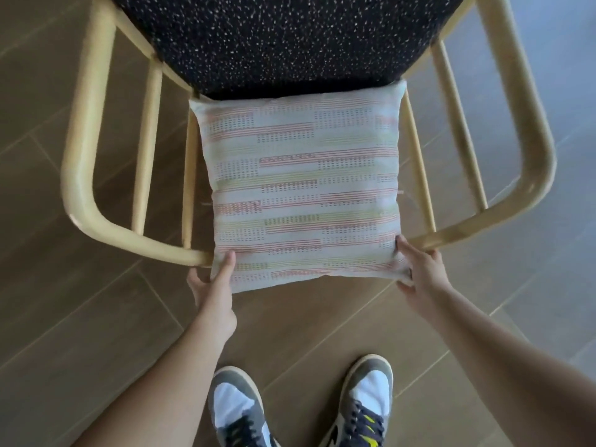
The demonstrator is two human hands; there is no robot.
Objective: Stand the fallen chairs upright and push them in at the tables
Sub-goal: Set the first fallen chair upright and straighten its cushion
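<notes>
A chair with a pale yellow curved frame [84, 175] and a dark speckled seat [290, 37] stands upright right in front of me, seen from behind and above. A white cushion [303, 185] with red and green stripes leans against its backrest. My left hand [214, 285] grips the cushion's lower left corner together with the top rail, thumb on the fabric. My right hand [419, 269] holds the lower right corner and rail the same way. No table is in view.
Brown wood-look floor tiles [80, 317] lie under the chair, with grey tiles [548, 75] to the right. My two feet in grey and white sneakers [300, 411] stand just behind the chair.
</notes>
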